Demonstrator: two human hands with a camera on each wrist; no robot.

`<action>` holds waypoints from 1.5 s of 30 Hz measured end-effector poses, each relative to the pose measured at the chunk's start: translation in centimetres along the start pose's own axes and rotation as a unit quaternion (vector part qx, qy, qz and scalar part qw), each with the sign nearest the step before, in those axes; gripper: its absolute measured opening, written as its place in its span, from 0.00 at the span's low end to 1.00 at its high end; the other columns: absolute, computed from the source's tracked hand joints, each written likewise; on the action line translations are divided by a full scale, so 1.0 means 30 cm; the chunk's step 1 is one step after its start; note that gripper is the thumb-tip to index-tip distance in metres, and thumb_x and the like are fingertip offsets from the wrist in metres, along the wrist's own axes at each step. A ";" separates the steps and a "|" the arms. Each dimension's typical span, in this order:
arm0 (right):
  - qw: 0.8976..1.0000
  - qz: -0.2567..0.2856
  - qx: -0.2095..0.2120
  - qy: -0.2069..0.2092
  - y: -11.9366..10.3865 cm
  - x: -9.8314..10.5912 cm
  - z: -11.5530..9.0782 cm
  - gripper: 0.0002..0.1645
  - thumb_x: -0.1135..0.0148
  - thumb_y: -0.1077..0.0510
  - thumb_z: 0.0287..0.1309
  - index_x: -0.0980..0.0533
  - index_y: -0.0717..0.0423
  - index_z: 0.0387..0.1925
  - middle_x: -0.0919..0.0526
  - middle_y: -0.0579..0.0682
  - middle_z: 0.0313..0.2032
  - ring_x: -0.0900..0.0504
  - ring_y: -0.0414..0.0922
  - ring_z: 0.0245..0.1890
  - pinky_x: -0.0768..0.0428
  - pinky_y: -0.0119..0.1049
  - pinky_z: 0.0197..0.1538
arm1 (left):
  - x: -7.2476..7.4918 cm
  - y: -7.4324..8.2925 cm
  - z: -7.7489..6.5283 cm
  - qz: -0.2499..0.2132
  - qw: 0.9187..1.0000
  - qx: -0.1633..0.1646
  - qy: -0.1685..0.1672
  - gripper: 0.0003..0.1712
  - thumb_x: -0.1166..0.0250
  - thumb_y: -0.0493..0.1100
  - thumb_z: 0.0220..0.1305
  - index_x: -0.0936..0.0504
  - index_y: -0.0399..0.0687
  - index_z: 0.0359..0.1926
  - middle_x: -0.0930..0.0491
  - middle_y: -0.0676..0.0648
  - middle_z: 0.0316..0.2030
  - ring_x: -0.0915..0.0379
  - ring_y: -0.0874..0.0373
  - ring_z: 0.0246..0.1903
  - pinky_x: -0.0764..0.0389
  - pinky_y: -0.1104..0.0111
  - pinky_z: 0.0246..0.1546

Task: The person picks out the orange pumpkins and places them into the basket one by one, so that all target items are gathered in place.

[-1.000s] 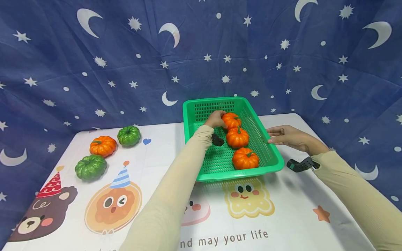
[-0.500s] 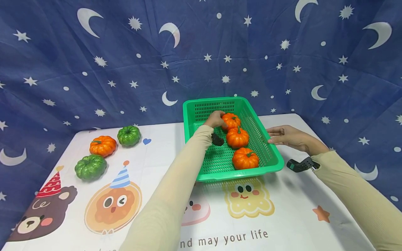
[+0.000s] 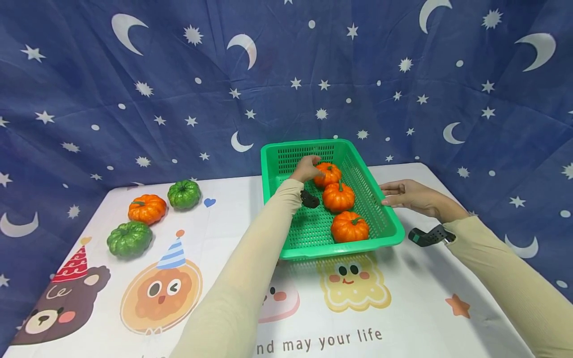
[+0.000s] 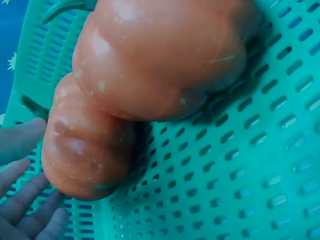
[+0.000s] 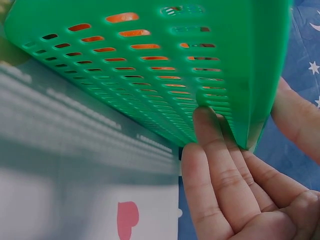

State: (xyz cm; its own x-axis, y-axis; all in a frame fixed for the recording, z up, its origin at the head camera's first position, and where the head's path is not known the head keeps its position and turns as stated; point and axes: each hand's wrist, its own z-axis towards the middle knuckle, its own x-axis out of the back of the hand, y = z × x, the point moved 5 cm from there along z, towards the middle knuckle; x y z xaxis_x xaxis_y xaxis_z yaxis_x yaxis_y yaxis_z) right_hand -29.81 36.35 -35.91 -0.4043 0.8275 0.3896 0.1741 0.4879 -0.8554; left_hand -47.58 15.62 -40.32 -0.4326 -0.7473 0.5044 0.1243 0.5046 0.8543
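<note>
A green plastic basket (image 3: 309,252) holds three small orange pumpkins: a far one (image 3: 329,174), a middle one (image 3: 338,198) and a near one (image 3: 350,227). Inside it, my left hand (image 3: 307,169) is beside the far pumpkin. The left wrist view shows its fingers (image 4: 30,197) spread and loosely bent at that pumpkin's end, with the thumb by the stem. My right hand (image 3: 409,195) holds the basket's right rim. In the right wrist view, its fingers (image 5: 225,172) lie against the slotted outer wall and the thumb is across the rim.
On the table's left are an orange pumpkin (image 3: 147,209) and two green pumpkins, one behind (image 3: 184,194) and one in front (image 3: 130,239). A blue star-and-moon curtain (image 3: 192,99) hangs behind the white printed tablecloth (image 3: 215,298).
My left fingers have loosened from the far pumpkin, which has shifted slightly left and nearer. My right hand and the basket stay in place.
</note>
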 end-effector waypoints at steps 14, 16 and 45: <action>1.000 0.002 -0.001 -0.004 0.003 -0.011 0.007 0.46 0.42 0.59 0.60 0.55 0.71 0.70 0.52 0.69 0.70 0.36 0.52 0.64 0.24 0.29 0.58 | 0.036 0.077 -0.108 -0.084 0.992 -0.093 0.034 0.38 0.35 0.38 0.60 0.39 0.46 0.69 0.36 0.43 0.67 0.41 0.50 0.67 0.32 0.61 0.65; 1.000 0.002 0.000 -0.006 0.006 -0.013 0.009 0.46 0.42 0.59 0.60 0.55 0.70 0.70 0.53 0.69 0.71 0.40 0.57 0.66 0.24 0.29 0.58 | 0.038 0.083 -0.111 -0.096 0.990 -0.101 0.035 0.38 0.35 0.38 0.59 0.40 0.47 0.69 0.37 0.44 0.67 0.41 0.50 0.67 0.32 0.61 0.65; 1.000 -0.018 0.000 -0.001 0.005 -0.005 0.007 0.47 0.43 0.58 0.61 0.57 0.71 0.70 0.53 0.71 0.70 0.45 0.64 0.68 0.25 0.35 0.61 | 0.199 0.256 -0.239 -0.053 0.986 -0.156 -0.027 0.37 0.33 0.39 0.58 0.37 0.49 0.68 0.36 0.45 0.68 0.42 0.53 0.68 0.33 0.61 0.65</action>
State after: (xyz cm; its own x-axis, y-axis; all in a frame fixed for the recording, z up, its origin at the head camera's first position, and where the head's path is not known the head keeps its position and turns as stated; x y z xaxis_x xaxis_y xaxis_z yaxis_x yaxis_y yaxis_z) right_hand -29.90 36.25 -36.15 -0.4115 0.8086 0.4206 0.1582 0.5178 -0.8407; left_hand -42.80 11.92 -29.85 -0.5042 -0.7596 0.4108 0.3417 0.2614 0.9027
